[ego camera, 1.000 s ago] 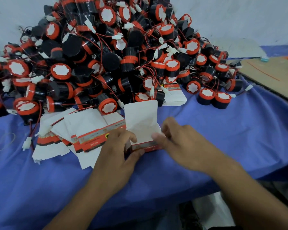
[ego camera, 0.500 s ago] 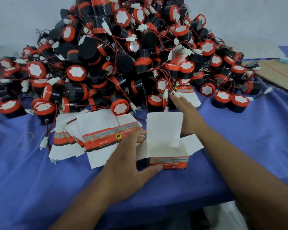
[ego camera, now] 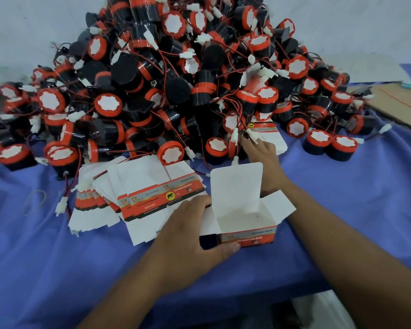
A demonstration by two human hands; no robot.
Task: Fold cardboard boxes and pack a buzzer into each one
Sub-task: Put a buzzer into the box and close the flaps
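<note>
a: where's the box now?
b: i see the buzzer pile (ego camera: 176, 91) far, flat cartons (ego camera: 140, 200) near left, and the open box (ego camera: 244, 214) just right of them. the left hand (ego camera: 190, 236) grips it, thumb on the near wall. the right hand (ego camera: 263, 157) stretches its fingers together into the pile's near edge. i can't tell whether they're pinching anything.

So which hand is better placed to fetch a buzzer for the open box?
Right. The right hand is stretched to the foot of the buzzer pile, while the left hand grips the open box and would have to let go.
</note>
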